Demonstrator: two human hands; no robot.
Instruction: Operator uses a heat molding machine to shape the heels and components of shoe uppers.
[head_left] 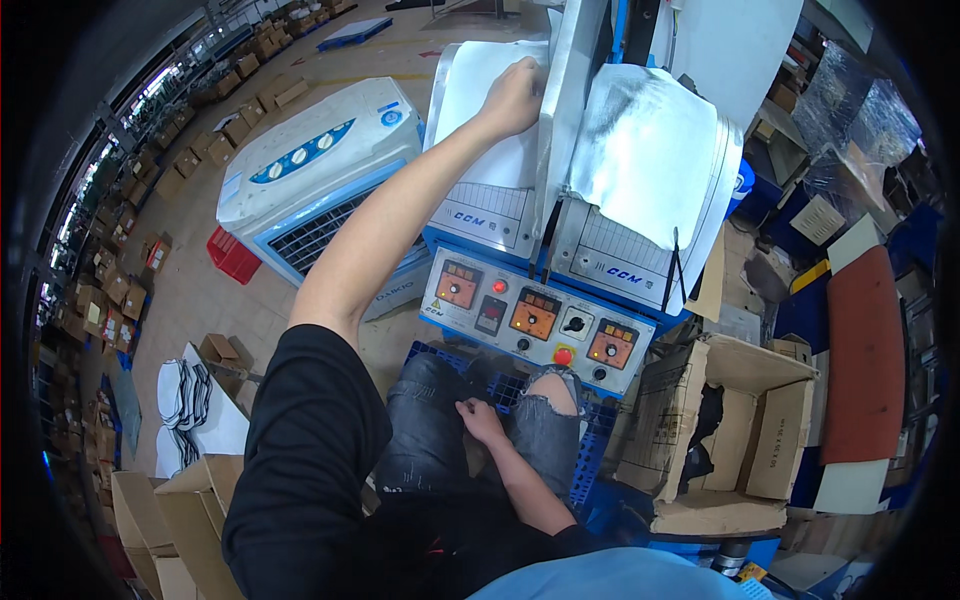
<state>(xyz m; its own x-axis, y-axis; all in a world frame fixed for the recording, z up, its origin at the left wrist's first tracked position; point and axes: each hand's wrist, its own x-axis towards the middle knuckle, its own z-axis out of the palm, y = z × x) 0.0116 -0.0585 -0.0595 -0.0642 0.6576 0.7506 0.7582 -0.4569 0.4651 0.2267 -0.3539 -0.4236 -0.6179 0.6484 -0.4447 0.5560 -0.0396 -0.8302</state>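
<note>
My left arm reaches forward over a blue and white two-station machine. My left hand (513, 98) is closed at the upright metal plate (562, 110) between the two stations, above the white sheet (490, 85) on the left bed. What its fingers hold, if anything, is hidden. On the right bed lies another white sheet (650, 150), wrinkled and shiny, its near corner hanging toward the front. My right hand (482, 422) rests in my lap between my thighs, fingers loosely apart with nothing in them. Just beyond my knees is the control panel (535, 318) with dials, displays and red buttons.
Left of the machine stands a white and blue air cooler (315, 165), a red crate (232, 257) beside it. An open cardboard box (655, 440) with dark pieces inside stands at my right. Striped white pieces (183, 405) are stacked at left, near more cartons (190, 510).
</note>
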